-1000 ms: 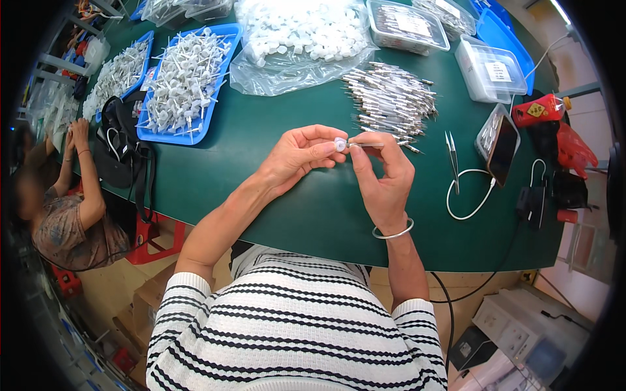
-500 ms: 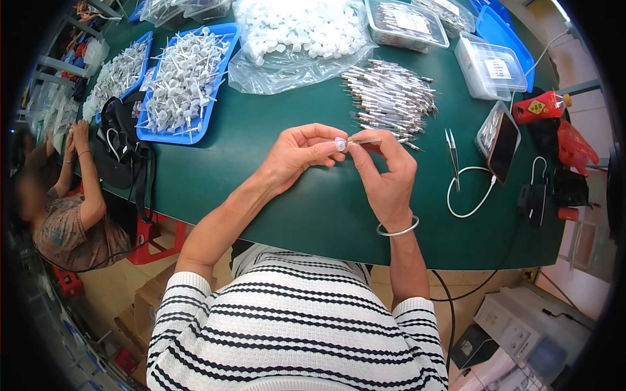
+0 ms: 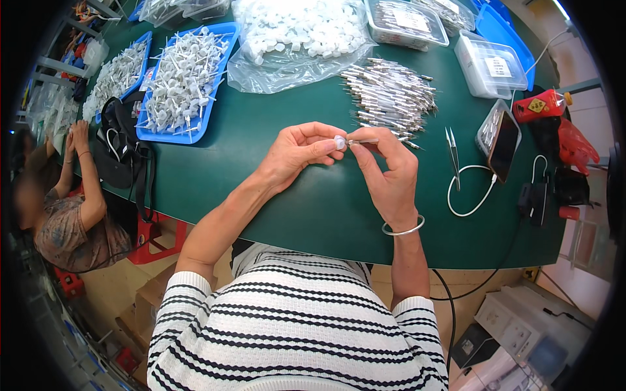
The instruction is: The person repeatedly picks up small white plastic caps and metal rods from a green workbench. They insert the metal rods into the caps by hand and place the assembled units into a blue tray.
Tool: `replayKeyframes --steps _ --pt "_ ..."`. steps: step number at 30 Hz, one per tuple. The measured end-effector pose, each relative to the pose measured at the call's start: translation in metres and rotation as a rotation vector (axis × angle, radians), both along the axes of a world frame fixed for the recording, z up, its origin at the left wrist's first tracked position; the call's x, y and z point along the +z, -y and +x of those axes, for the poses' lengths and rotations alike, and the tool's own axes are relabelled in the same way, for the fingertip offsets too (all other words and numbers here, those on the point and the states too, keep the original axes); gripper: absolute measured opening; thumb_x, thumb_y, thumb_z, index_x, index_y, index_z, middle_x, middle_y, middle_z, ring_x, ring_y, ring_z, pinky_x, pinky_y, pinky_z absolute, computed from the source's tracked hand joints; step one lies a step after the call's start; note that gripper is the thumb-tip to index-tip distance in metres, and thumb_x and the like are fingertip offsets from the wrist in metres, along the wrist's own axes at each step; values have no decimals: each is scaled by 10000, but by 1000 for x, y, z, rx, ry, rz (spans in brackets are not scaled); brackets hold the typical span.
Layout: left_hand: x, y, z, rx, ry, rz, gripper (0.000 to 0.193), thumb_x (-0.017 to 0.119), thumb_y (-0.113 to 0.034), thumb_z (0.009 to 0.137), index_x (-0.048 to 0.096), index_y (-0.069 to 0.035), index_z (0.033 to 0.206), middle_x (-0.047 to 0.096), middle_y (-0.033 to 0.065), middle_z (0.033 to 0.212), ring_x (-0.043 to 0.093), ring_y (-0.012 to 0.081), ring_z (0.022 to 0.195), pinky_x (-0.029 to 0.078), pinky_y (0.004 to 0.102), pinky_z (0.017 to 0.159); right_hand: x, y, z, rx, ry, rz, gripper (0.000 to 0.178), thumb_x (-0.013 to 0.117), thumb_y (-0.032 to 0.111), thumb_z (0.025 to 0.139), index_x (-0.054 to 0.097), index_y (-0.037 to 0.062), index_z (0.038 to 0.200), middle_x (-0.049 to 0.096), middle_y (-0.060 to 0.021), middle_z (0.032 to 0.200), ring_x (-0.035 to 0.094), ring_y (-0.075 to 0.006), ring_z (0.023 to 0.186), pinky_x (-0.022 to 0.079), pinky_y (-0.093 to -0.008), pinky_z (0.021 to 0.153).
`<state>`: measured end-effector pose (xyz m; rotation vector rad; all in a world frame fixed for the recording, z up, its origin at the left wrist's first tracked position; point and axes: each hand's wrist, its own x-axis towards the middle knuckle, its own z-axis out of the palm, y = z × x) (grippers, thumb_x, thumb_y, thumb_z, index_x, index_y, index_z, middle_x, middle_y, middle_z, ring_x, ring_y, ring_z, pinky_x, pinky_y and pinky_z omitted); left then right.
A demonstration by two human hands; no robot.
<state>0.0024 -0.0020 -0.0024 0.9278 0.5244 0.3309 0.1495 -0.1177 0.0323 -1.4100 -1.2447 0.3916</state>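
Note:
Over the middle of the table, my left hand [image 3: 293, 153] is closed in a pinch on a small white plastic cap [image 3: 340, 142]. My right hand [image 3: 391, 174] pinches a thin metal rod [image 3: 364, 141] between thumb and fingers. The rod's tip meets the cap; whether it has entered the cap is too small to tell. Just beyond my hands lies a pile of similar slim metal rods [image 3: 391, 98]. Behind it, a clear plastic bag [image 3: 261, 79] is spread under a heap of white caps [image 3: 303, 36].
On the left are a blue tray [image 3: 173, 138] of white pieces with stems and a black bag [image 3: 117, 140]. To the right lie tweezers [image 3: 452, 156], a white cable [image 3: 450, 199], a phone [image 3: 503, 150] and clear boxes [image 3: 489, 65]. A co-worker [image 3: 72, 221] sits at far left.
My right hand and wrist have shifted slightly to the right, and the bracelet has turned a little. Both hands keep their pinch on the cap and the rod.

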Motion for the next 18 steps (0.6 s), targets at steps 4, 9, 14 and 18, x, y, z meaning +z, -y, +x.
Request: replayKeyframes --steps 4,9,14,18 --pt "0 1 0 1 0 12 268 673 -128 881 626 5 1108 671 89 996 662 138 861 548 221 737 1 0 -1 -2 1 0 123 644 -43 824 634 5 937 646 -84 873 656 -187 717 509 -276 623" --pt "0 0 0 5 -4 16 266 673 -127 881 627 3 1108 672 85 994 656 133 863 543 219 740 -1 0 0 2 -18 -5 116 646 -42 825 632 -1 933 645 -84 864 660 -190 715 516 -275 626" --pt "-1 0 0 2 -7 18 264 673 -124 880 627 0 1109 673 80 993 651 128 866 539 217 740 -1 0 -1 -4 -41 -3 108 653 -35 827 631 -7 930 646 -84 859 663 -185 721 522 -272 635" --pt "1 1 0 3 -8 20 265 675 -126 879 628 -3 1109 673 77 990 651 128 862 539 217 739 -1 0 -2 3 -50 -5 106 655 -34 826 632 -8 926 647 -84 860 666 -184 728 524 -271 638"
